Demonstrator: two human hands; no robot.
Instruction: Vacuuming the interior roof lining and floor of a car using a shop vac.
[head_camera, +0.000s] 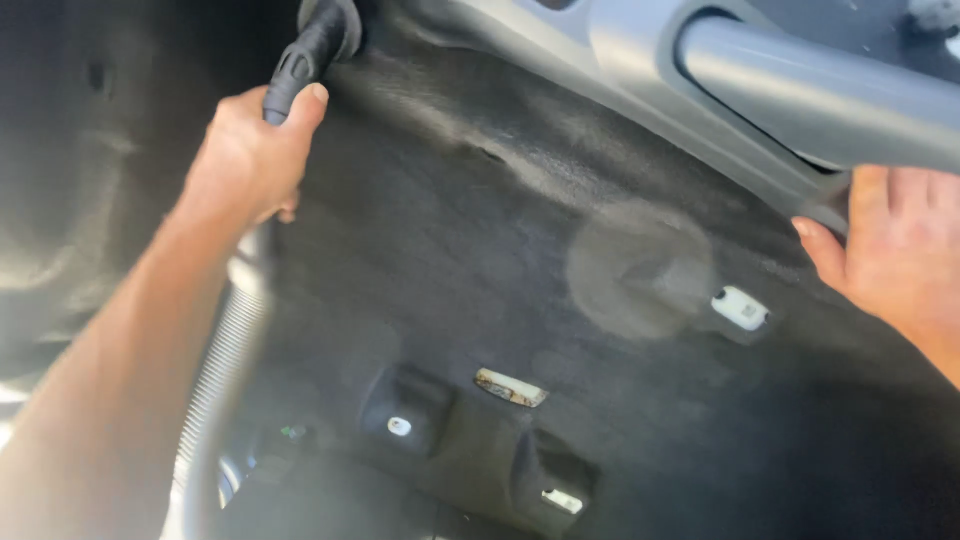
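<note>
Left hand (250, 150) grips vacuum nozzle (310, 50), tip on carpet (480, 260).

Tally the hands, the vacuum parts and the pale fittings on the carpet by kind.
Hands: 2, left hand and right hand
Vacuum nozzle: 1
Ribbed vacuum hose: 1
Pale fittings on the dark carpet: 4, e.g.
Total: 8

The location was the interior of a car, with the floor stripped of its seats. Dark grey carpet (480, 250) covered the floor pan, with a lighter worn patch (640, 268) in it. Seat mounting points (512, 388) and white plastic clips (740, 308) stood exposed in the carpet. A grey plastic sill trim (640, 70) ran along the upper edge.
</note>
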